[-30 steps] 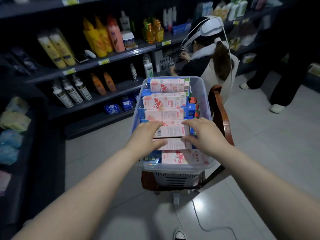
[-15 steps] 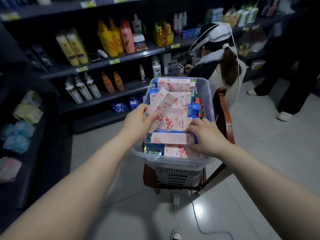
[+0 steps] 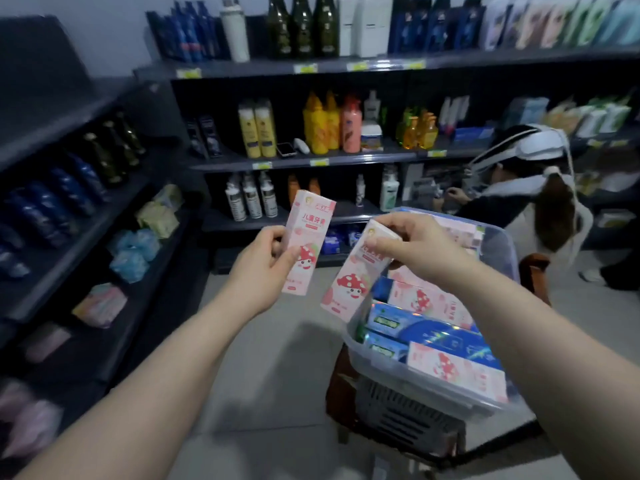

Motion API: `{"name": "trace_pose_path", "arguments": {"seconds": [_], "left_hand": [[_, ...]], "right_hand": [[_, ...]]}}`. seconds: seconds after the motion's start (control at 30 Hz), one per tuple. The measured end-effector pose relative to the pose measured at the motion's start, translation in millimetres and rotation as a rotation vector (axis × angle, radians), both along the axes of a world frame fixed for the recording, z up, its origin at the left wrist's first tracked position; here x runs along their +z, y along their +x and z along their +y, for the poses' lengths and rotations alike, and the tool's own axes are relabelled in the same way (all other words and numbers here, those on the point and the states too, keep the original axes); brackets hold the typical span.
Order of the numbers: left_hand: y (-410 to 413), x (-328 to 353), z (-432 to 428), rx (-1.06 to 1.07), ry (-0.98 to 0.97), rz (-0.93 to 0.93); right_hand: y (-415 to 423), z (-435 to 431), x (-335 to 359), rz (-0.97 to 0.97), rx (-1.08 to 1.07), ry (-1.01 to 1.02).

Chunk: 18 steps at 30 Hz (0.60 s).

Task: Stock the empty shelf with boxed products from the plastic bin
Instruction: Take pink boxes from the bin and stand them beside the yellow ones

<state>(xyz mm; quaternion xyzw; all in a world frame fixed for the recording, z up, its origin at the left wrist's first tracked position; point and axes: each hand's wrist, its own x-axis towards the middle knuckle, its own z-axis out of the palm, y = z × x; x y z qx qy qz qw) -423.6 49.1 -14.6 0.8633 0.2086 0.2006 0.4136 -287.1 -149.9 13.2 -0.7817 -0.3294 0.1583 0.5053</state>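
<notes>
My left hand (image 3: 263, 268) grips a pink mushroom-print box (image 3: 310, 226) upright in the air, left of the bin. A second pink mushroom-print box (image 3: 353, 282) hangs tilted over the bin's left rim, pinched at its top end by my right hand (image 3: 412, 244). The clear plastic bin (image 3: 374, 362) sits low at the right on a dark basket and a wooden chair. Several pink boxes (image 3: 453, 372) and blue boxes (image 3: 446, 337) lie flat inside it. Dark shelves (image 3: 104, 216) run along the left.
A person wearing a white headset (image 3: 530, 147) crouches by the back shelves (image 3: 311, 162), right behind the bin. The back shelves carry bottles. The left shelves carry blue bottles and soft packs (image 3: 159, 216). Grey tiled floor (image 3: 277, 358) lies between me and the shelves.
Both hands have lifted out of the bin, each with a pink box. The view has swung up and left, so the bin now sits at the lower right.
</notes>
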Motion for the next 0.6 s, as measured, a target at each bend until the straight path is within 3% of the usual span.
{"name": "trace_pose_path", "arguments": {"seconds": [0.4, 0.6], "left_hand": [[-194, 65, 198, 0.514, 0.199, -0.008], [-314, 98, 290, 0.767, 0.279, 0.047]], "right_hand": [[-120, 297, 68, -0.218, 0.474, 0.041], [-222, 443, 102, -0.384, 0.634, 0.214]]}}
